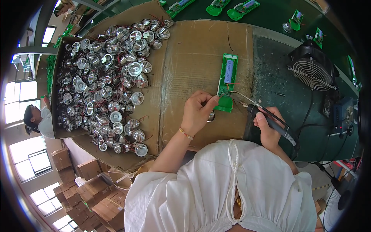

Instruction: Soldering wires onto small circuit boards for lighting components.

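Totally an assembly workshop: silvery reflector cups (135, 69) are crowding a cardboard box (125, 16) at ten o'clock, cartons (110, 210) are sitting stacked at eight, a soldering iron (273, 125) is showing at three.

Green casing (225, 104) — glossy, smooth plastic; reflectors (135, 69) — mirror-bright; cardboard sheet (201, 58) matt, scuffed.

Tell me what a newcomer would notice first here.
At left, a big heap of shiny silver reflector cups catches the eye first. Next comes the bright green casing with its blue cell, near the centre, with the left hand at its lower end and a soldering iron in the right hand. At right stands a black fan.
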`<act>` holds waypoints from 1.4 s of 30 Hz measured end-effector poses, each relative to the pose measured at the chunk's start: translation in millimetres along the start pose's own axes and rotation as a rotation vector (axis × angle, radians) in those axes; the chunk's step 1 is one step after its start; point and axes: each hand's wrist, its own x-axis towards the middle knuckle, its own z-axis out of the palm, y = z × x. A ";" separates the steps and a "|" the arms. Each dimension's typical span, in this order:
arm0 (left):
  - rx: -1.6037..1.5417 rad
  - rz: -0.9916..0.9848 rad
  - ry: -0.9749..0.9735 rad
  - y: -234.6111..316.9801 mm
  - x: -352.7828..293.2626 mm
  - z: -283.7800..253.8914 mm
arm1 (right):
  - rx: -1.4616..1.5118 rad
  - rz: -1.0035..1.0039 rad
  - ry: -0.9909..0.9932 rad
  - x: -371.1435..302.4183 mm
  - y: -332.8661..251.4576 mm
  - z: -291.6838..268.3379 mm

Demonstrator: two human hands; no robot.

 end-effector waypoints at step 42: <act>0.635 0.258 -0.230 57.3 98.2 29.1 | -0.059 -0.107 0.210 9.7 33.7 -56.5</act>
